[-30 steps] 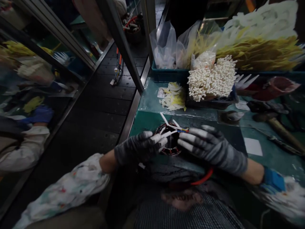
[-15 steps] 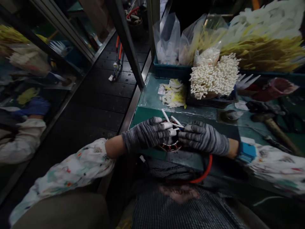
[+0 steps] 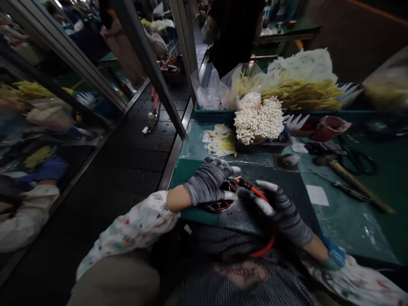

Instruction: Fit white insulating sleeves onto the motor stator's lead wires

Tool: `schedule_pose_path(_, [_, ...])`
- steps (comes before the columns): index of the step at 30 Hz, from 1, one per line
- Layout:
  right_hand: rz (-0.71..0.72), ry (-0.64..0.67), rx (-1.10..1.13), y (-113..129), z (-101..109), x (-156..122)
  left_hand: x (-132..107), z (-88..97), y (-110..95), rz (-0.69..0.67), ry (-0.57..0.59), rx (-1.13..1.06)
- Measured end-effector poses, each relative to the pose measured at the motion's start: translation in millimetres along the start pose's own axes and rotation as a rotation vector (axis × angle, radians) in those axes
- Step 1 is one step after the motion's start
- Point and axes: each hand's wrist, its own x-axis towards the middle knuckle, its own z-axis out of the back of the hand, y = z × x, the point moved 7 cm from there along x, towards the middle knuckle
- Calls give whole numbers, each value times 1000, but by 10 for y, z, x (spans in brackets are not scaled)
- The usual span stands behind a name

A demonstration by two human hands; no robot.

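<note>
A round motor stator with copper windings (image 3: 219,205) lies on the green bench near its front edge. My left hand (image 3: 208,183), in a grey striped glove, lies over the stator's top with fingers curled on it. To the right, my gloved right hand (image 3: 280,208) is closed around an orange-handled tool (image 3: 251,187) whose tip points at the stator. An orange cord (image 3: 266,246) loops down from that hand toward my lap.
A tray of white sleeving sticks (image 3: 259,120), bags of yellow and white strips (image 3: 299,91), paper slips (image 3: 221,143), a hammer (image 3: 347,176) and scissors (image 3: 358,159) sit on the bench (image 3: 350,225). A black conveyor (image 3: 134,148) runs at left; another worker's sleeve (image 3: 25,212) shows beyond it. A person stands behind (image 3: 236,29).
The white lead sleeves above the stator are no longer visible. My left hand has moved over the stator, and my right hand now grips an orange-handled tool. The camera has tilted up.
</note>
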Motion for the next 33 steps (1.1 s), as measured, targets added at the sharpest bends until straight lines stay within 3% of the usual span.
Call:
schedule_pose_path(3, [92,-12,-65,162,115,123,179,-105,-10,-16,111,-258])
schedule_pose_path(7, [226,-125,-188,274,255,304,215,-208,71,80,230,-962])
schedule_pose_path(10, [438,-168,-262,431,279,189,187,-247,107,164,236,-1125])
schedule_pose_path(12, [579,-111,-284,572,212,30,198,-237,119,166,183,-1060])
schedule_pose_path(14, [624,-37,-305,686,116,-93,220,-244,119,150,153,-992])
schedule_pose_path(17, [570,108,-213,798,-7,-135,222,-249,136,150,107,-855])
schedule_pose_path(19, [503,170,-67,841,8,-86,174,-173,134,151,4,-669])
schedule_pose_path(21, [423,139,46,845,129,0,75,-10,28,81,-166,-405])
schedule_pose_path(23, [325,83,122,801,275,80,-70,136,-209,-71,-328,-188])
schedule_pose_path(26, [230,73,172,729,392,119,-270,159,-563,-257,-439,-43])
schedule_pose_path(29, [201,34,108,680,450,90,-341,50,-735,-256,-470,81])
schedule_pose_path(33, [187,-44,104,639,432,109,-305,-49,-808,-182,-522,176])
